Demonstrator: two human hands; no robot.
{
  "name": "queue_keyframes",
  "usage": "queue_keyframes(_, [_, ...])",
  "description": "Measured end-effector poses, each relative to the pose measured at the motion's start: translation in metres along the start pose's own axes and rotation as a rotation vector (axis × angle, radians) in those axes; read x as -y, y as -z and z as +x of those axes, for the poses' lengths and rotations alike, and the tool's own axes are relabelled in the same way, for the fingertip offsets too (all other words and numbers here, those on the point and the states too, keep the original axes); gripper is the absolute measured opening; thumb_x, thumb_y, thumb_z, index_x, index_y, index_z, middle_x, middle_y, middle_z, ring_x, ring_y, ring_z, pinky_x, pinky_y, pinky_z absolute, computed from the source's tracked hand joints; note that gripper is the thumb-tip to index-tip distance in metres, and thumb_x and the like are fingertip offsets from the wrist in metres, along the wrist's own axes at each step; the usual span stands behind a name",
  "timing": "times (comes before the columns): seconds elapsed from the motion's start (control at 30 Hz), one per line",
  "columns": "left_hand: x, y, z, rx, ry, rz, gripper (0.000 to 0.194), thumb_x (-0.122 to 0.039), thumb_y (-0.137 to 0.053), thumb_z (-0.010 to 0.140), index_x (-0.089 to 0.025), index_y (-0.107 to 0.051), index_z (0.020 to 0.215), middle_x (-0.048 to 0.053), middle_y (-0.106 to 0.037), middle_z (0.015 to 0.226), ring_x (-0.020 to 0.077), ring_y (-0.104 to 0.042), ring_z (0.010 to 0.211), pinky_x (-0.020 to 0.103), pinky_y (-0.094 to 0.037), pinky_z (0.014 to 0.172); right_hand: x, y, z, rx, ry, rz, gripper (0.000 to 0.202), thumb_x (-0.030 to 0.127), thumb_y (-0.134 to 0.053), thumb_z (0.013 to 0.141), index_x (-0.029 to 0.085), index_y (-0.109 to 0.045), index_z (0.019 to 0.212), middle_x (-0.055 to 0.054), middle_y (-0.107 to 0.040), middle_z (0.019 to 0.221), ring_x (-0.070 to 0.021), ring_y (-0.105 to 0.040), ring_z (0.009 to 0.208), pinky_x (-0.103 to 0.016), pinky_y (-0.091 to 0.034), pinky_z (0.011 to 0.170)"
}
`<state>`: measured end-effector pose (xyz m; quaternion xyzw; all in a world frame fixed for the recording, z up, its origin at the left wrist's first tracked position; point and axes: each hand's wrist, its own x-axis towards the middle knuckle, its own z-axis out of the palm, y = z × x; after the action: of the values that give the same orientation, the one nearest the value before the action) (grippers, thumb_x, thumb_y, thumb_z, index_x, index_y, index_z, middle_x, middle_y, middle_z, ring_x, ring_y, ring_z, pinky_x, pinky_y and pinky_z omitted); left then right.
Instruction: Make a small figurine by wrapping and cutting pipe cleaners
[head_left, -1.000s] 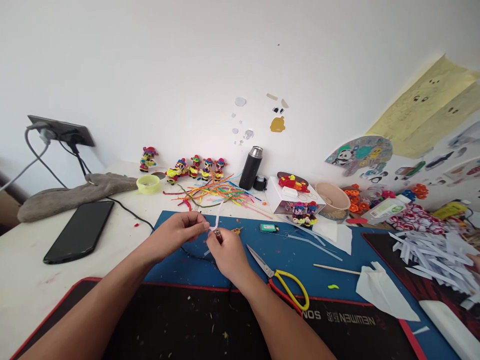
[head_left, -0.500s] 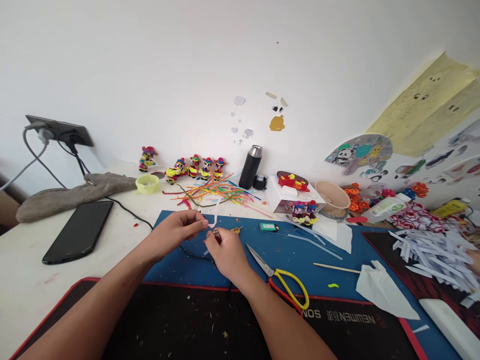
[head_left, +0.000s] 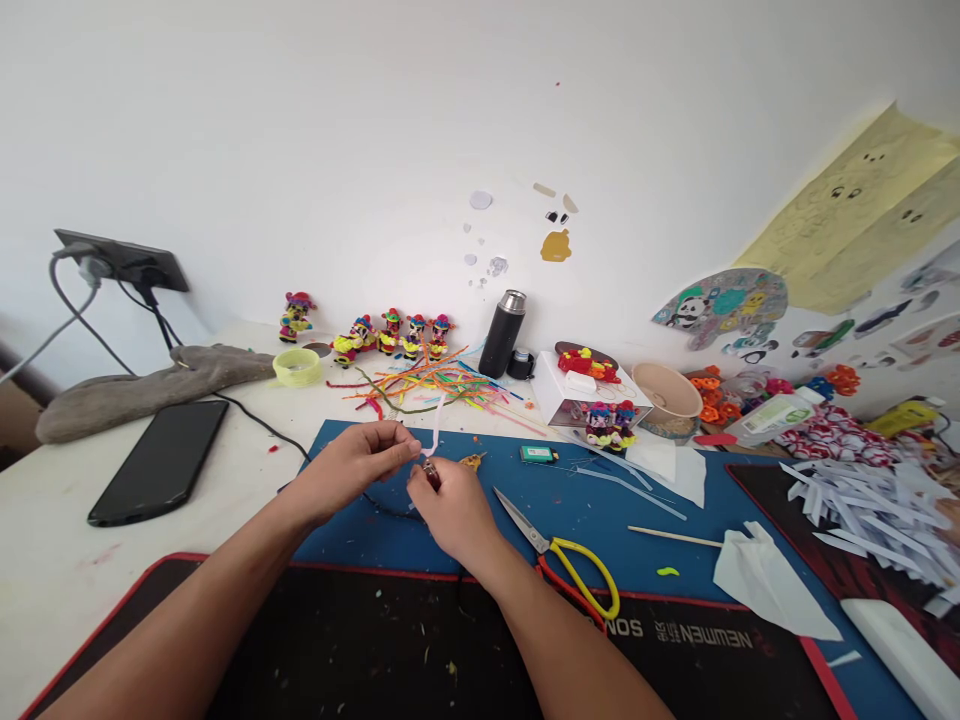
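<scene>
Over the blue mat, my left hand is closed in a pinch on a pale pink strip, whose free end stands up and curves. Just to the right, my right hand is closed around a small lighter with a metal top and a dark reddish body; most of it is hidden by the fingers. The lighter's top is close below the strip's lower end; whether they touch I cannot tell. Scissors with yellow and red handles lie open to the right of my right hand.
Coloured fuzzy stems lie piled behind my hands, near several small figures and a black thermos. At left are a phone and a tape roll. Paper strips lie heaped at right, beyond a tissue.
My left fingertips have moved slightly right and my right hand slightly left, so the lighter and the strip are closer together. The view has shifted a little.
</scene>
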<state>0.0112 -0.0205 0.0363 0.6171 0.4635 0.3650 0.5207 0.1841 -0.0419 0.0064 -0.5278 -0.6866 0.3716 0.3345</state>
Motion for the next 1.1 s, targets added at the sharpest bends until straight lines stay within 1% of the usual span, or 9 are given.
queue_keyframes(0.37, [-0.0026,-0.0002,-0.0007,0.02,0.008,-0.016,0.045,-0.063,-0.076,0.081,-0.019,-0.066,0.074,-0.004,-0.049,0.063,0.0137,-0.041,0.061,0.025,-0.032,0.056,-0.0009,0.0001,0.0001,0.004,0.015,0.009,0.031,0.029,-0.055,0.094,0.022,-0.045,0.065,0.005,-0.047,0.058,-0.012,-0.039,0.054,-0.028,-0.024,0.055])
queue_keyframes(0.7, [-0.007,-0.0012,-0.0014,0.004,0.015,0.006,0.05,-0.068,-0.072,0.079,-0.019,-0.065,0.073,-0.004,-0.048,0.061,0.0136,-0.04,0.059,0.025,-0.032,0.055,0.0005,0.0019,-0.0002,0.02,0.0,0.023,0.033,0.033,-0.055,0.094,0.022,-0.044,0.065,0.006,-0.046,0.058,-0.012,-0.038,0.054,-0.028,-0.024,0.055])
queue_keyframes(0.8, [-0.0082,0.0004,-0.0011,-0.015,0.014,0.016,0.05,-0.068,-0.073,0.078,-0.019,-0.065,0.073,-0.004,-0.048,0.06,0.0134,-0.04,0.058,0.025,-0.032,0.054,0.0022,0.0024,-0.001,0.014,-0.005,0.047,0.034,0.036,-0.055,0.094,0.023,-0.043,0.065,0.006,-0.044,0.058,-0.0121,-0.038,0.055,-0.028,-0.025,0.055])
queue_keyframes(0.9, [-0.008,0.0032,-0.0009,-0.033,0.005,0.019,0.046,-0.064,-0.074,0.078,-0.019,-0.064,0.071,-0.004,-0.048,0.06,0.0131,-0.04,0.058,0.025,-0.032,0.054,0.0037,0.003,-0.0017,0.002,-0.004,0.083,0.037,0.04,-0.055,0.095,0.023,-0.04,0.065,0.006,-0.041,0.058,-0.0122,-0.037,0.055,-0.028,-0.025,0.054])
queue_keyframes(1.1, [-0.0066,0.0066,-0.0019,-0.032,0.002,0.017,0.041,-0.058,-0.074,0.08,-0.019,-0.066,0.073,-0.004,-0.049,0.061,0.0135,-0.041,0.059,0.025,-0.032,0.055,0.0028,0.0047,-0.0012,-0.001,0.002,0.127,0.042,0.049,-0.055,0.096,0.023,-0.041,0.066,0.006,-0.039,0.059,-0.0126,-0.035,0.058,-0.028,-0.025,0.054])
